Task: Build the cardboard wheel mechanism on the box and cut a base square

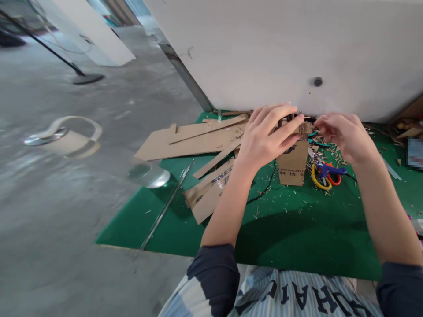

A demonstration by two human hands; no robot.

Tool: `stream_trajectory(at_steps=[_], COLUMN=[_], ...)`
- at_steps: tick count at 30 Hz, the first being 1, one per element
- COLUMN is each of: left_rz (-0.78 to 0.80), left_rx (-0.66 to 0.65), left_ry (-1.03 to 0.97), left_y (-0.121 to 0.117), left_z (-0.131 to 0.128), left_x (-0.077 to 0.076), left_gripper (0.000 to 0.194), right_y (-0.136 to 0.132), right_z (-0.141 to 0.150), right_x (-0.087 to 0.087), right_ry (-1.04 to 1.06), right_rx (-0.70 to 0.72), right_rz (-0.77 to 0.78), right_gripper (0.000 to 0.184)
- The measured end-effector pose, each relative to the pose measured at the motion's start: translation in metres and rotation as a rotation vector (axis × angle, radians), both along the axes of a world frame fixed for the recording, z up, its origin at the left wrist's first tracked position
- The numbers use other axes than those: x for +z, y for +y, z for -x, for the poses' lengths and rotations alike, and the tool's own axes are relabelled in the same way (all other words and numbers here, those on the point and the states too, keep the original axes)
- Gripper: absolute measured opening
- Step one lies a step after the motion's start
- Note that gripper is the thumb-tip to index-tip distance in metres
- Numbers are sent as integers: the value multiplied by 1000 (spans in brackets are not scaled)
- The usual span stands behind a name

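Note:
A small upright cardboard box [293,164] with dark printing stands on the green table. My left hand [266,134] reaches over its top from the left, fingers long and slightly parted around the upper edge; part of a dark item shows between them. On the right side of the box top sits a small brown cardboard piece [306,128]. Close beside that piece, my right hand [343,134] has its fingers curled together in a pinch. Whatever lies between those fingertips is hidden. Just below are a blue glue gun [330,170] and yellow-handled scissors [320,179].
Cut cardboard sheets [185,143] and a printed cardboard strip [211,191] lie to the left. A clear rod [168,204] crosses the green table [297,233] near its left edge. A white panel [280,53] rises behind. Scraps and a black cable surround the box.

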State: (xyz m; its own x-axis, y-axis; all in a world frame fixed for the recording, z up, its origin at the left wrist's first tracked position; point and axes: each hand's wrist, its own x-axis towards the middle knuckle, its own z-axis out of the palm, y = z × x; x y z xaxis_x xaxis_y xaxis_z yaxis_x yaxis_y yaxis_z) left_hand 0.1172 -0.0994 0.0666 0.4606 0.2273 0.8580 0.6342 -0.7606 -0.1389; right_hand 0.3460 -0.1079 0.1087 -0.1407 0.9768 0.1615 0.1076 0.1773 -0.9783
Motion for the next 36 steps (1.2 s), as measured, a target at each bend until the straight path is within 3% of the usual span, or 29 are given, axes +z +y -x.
stream_trajectory(at_steps=[7, 17, 30, 36], left_rz=[-1, -39, -89, 2], left_rx=[-11, 36, -1, 18], left_ry=[18, 59, 36, 50], left_y=[0, 1, -2, -4], left_z=[-3, -3, -5, -3], left_x=[-1, -1, 2, 1], left_gripper=[51, 48, 53, 52], right_y=[-8, -9, -9, -8], right_z=[18, 18, 23, 23], right_x=[13, 13, 15, 16], right_ry=[-89, -103, -140, -140], right_rx=[55, 84, 90, 104], right_rz=[4, 0, -21, -25], right_gripper=[23, 28, 23, 25])
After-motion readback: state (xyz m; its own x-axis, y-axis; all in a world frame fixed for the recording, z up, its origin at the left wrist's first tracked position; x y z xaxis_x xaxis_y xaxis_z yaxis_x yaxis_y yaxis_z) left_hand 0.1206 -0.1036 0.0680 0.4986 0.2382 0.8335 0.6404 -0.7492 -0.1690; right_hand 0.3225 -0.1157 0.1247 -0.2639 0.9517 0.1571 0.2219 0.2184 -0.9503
